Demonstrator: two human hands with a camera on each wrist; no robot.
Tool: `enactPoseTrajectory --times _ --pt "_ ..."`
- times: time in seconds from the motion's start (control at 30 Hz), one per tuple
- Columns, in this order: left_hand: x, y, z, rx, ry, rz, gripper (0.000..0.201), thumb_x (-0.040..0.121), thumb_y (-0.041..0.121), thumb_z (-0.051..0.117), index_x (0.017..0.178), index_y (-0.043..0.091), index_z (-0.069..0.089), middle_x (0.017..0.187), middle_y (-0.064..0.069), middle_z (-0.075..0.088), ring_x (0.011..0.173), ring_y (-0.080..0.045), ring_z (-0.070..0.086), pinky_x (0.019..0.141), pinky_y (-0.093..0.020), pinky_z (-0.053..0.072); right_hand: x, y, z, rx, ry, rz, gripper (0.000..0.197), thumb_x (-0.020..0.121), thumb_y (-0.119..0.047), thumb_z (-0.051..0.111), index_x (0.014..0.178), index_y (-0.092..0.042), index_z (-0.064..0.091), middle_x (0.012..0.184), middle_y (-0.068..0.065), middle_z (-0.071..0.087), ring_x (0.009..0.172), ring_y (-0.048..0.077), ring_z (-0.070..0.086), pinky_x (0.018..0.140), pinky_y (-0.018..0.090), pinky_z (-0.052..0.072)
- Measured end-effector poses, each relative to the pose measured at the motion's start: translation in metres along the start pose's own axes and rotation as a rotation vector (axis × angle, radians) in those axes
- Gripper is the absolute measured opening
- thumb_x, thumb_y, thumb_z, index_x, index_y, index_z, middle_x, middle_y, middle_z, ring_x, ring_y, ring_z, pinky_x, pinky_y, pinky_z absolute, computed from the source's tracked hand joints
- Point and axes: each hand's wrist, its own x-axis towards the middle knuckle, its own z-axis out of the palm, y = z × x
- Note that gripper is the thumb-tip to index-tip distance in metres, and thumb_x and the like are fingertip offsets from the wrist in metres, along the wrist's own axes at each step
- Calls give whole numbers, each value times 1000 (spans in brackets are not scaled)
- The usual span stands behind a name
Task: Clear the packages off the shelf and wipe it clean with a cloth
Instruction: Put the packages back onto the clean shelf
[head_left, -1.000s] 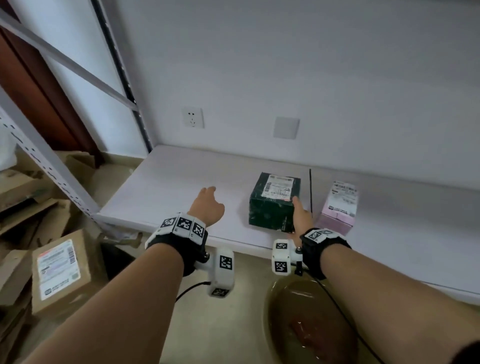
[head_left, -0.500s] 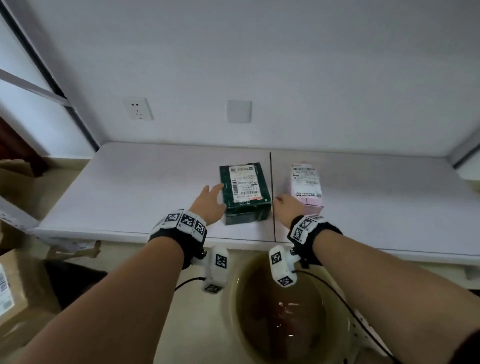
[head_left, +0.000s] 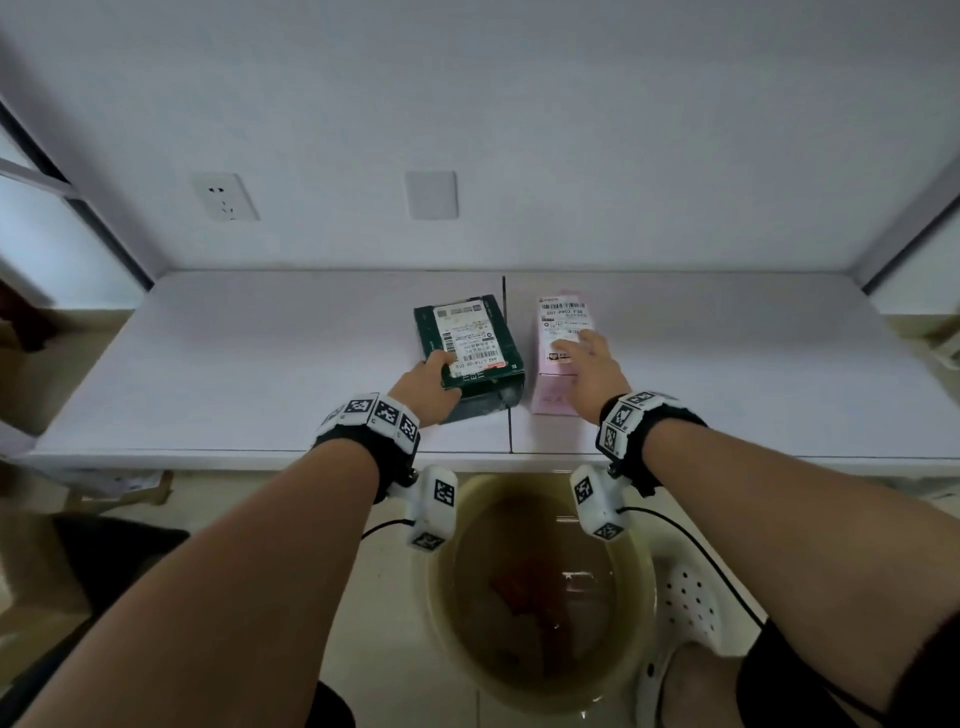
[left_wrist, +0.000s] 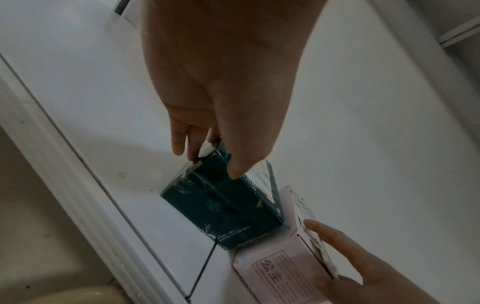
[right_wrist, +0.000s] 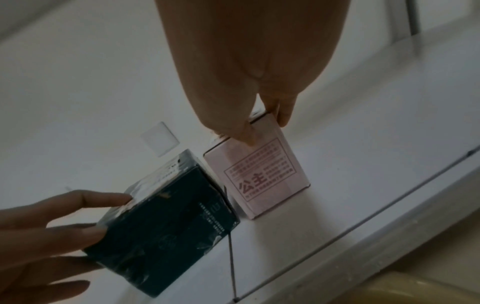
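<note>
Two packages stand side by side on the white shelf (head_left: 260, 374). The dark green box (head_left: 470, 358) carries a white label. My left hand (head_left: 431, 384) grips its near-left corner, thumb on top and fingers down the left side, as the left wrist view shows (left_wrist: 207, 164). Just right of it is the pink box (head_left: 558, 384), also labelled. My right hand (head_left: 587, 364) lies over its top and holds it, thumb on the near face and fingers on the right side (right_wrist: 265, 129). A reddish cloth (head_left: 524, 597) lies in water in a basin below.
The yellowish basin (head_left: 441, 649) sits on the floor under the shelf's front edge, beside a white perforated plastic piece (head_left: 685, 597). A wall socket (head_left: 224, 196) and a blank plate (head_left: 431, 195) are on the back wall. Metal uprights (head_left: 904, 228) frame both ends of the shelf.
My left hand has moved right onto the green box and taken hold of it. My right hand has left the green box's side and come down over the pink box.
</note>
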Motion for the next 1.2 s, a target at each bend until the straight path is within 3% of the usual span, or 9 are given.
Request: enactPoseTrajectory --times 0.1,0.2,0.3,0.37,0.5,0.63,0.8,0.93,1.2 --pt "8 9 5 -33 -32 37 52 95 18 50 143 20 28 144 -10 42 113 -29 57 97 -35 47 12 8 -2 21 10 -54 65 81 8 56 139 -19 42 156 7 12 139 29 30 114 34 28" --pt "17 15 8 -88 -62 64 50 96 15 49 142 21 29 144 -9 41 109 -27 59 91 -32 48 21 13 -7 56 31 -55 61 77 8 61 131 -17 47 153 6 17 135 29 34 108 31 34" --pt "23 17 8 -142 -67 97 48 97 11 48 140 20 31 145 -9 38 110 -27 59 87 -27 48 23 12 -14 -6 27 -26 60 78 5 60 130 -21 46 152 4 20 134 33 32 111 38 32" --pt "23 17 5 -143 -21 138 49 97 8 47 142 17 32 148 -8 33 123 -26 50 95 -24 42 21 4 -17 -120 58 5 60 79 5 55 130 -25 44 154 1 18 140 37 20 116 48 20" --pt "18 -2 -12 -114 128 122 55 98 12 46 148 16 24 157 -6 19 142 -25 27 115 -34 23 13 -21 -23 -146 98 -47 57 83 1 49 134 -23 42 158 2 10 145 35 -2 119 50 3" --pt "3 -34 -30 -82 179 39 58 98 15 46 150 15 21 159 -6 13 145 -23 22 117 -35 21 3 -54 -16 -153 93 -185 55 83 -5 57 133 -22 42 158 1 10 145 35 -3 118 52 -2" --pt "-38 -78 -55 -77 250 -45 58 98 17 46 150 14 20 159 -7 9 145 -24 22 117 -34 19 -18 -108 2 -144 113 -344 54 79 3 49 128 -21 46 153 0 17 143 32 9 118 47 6" --pt "-84 -133 -77 -77 313 -131 59 98 16 47 150 14 20 160 -8 8 146 -23 18 117 -33 17 -36 -160 18 -147 71 -409 54 82 4 44 131 -19 44 155 0 16 145 31 7 118 44 6" --pt "-201 -261 -105 -194 475 -441 61 92 10 53 147 9 26 153 -12 24 140 -29 29 116 -41 27 -73 -274 85 -202 -63 -578 49 84 -1 46 130 -19 46 156 2 14 143 30 11 116 41 13"
